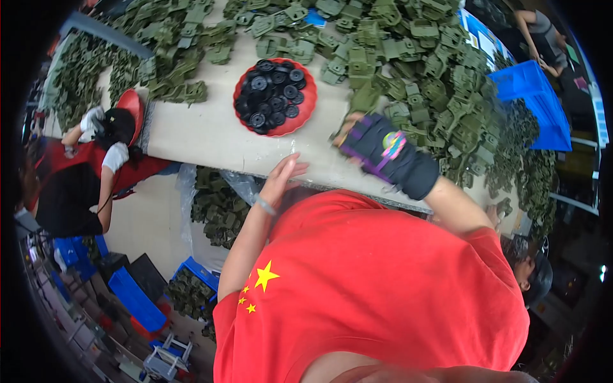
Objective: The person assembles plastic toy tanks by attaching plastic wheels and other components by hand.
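Observation:
My left hand (285, 177) is held at the table's near edge, fingers stretched out and holding nothing. My right hand (378, 148), in a dark purple and black fingerless glove with a colourful patch, is over the table to the right. Its fingers are curled around a green plastic part (336, 136), mostly hidden and slightly blurred. Just beyond those fingers lies another olive-green part (364, 99) at the pile's edge. A red scalloped bowl (312, 104) of round black plastic wheels (276, 89) stands ahead of both hands.
Heaps of green plastic parts (421, 57) cover the table's far and right sides. Blue bins (536, 105) stand at the right. A co-worker in white gloves (116, 156) works at the left by a red bowl (132, 105). Bagged green parts (220, 207) lie below the table edge.

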### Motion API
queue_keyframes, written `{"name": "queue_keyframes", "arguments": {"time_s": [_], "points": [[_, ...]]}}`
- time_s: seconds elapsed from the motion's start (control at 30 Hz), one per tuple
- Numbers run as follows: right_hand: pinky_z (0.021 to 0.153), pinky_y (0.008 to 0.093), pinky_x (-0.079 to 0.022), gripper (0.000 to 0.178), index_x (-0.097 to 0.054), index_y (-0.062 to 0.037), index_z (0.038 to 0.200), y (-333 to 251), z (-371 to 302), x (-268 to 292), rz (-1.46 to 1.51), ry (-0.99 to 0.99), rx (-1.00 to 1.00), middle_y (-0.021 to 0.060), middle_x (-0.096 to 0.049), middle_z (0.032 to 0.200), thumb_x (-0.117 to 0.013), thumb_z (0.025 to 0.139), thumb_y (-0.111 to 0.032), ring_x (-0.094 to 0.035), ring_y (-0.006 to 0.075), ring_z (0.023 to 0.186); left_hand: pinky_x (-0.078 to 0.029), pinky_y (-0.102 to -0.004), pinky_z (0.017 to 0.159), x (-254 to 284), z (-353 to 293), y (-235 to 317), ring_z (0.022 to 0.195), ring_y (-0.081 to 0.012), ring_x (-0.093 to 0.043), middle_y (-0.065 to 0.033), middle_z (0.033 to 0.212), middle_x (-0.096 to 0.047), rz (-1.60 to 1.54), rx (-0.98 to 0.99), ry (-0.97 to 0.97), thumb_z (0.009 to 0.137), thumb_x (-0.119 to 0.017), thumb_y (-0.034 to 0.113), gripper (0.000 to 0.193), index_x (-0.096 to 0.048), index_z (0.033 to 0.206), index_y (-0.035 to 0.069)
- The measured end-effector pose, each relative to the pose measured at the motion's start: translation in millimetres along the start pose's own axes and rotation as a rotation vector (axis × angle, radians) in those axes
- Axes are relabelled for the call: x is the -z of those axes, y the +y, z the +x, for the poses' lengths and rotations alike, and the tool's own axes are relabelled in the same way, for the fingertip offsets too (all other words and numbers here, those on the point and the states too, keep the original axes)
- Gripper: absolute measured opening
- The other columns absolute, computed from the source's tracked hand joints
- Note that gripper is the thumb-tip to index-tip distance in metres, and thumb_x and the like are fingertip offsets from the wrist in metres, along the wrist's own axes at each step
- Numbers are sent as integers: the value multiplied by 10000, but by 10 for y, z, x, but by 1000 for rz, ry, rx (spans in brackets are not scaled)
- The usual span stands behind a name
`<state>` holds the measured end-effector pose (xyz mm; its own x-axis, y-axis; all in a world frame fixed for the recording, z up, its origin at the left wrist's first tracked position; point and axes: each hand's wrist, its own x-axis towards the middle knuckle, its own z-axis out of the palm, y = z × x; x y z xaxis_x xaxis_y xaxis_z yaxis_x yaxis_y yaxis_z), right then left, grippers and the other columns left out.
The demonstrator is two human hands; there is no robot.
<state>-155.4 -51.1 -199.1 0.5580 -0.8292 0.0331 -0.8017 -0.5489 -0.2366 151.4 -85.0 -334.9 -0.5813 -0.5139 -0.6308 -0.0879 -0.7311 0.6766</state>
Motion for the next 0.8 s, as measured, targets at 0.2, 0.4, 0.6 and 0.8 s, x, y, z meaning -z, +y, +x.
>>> {"name": "queue_keyframes", "arguments": {"time_s": [0.2,0.4,0.6,0.8], "points": [[960,481,-506,447,-644,-111,1264,-300,400,-530,389,-73,136,134,-659,1114,-736,855,-265,-625,366,1110,-514,-489,1012,-61,523,-361,1267,-247,-598,-135,1344,-631,-220,142,19,996,-710,426,756,-372,1593,109],[924,497,-515,399,-637,-78,1225,332,1096,-1010,362,217,-102,191,-668,1118,-726,843,-148,-629,422,1055,-553,-310,757,530,839,-1202,816,-148,-655,-63,983,-686,55,-48,88,916,-770,85,527,-572,1404,84],[974,483,-520,407,-674,-121,1265,338,2218,-1272,122,275,84,159,-684,1229,-673,868,-208,-647,376,1137,-567,-330,831,157,636,-947,926,-211,-688,-104,1070,-700,473,-287,412,936,-729,111,430,-612,1339,16],[899,471,-551,217,-735,-132,1026,101,2551,-923,-117,-34,116,157,-734,1043,-622,868,-229,-701,367,981,-480,-487,1088,-396,474,-450,1283,-424,-560,-241,1404,-509,882,-487,473,798,-867,421,943,-385,1534,81]]}}
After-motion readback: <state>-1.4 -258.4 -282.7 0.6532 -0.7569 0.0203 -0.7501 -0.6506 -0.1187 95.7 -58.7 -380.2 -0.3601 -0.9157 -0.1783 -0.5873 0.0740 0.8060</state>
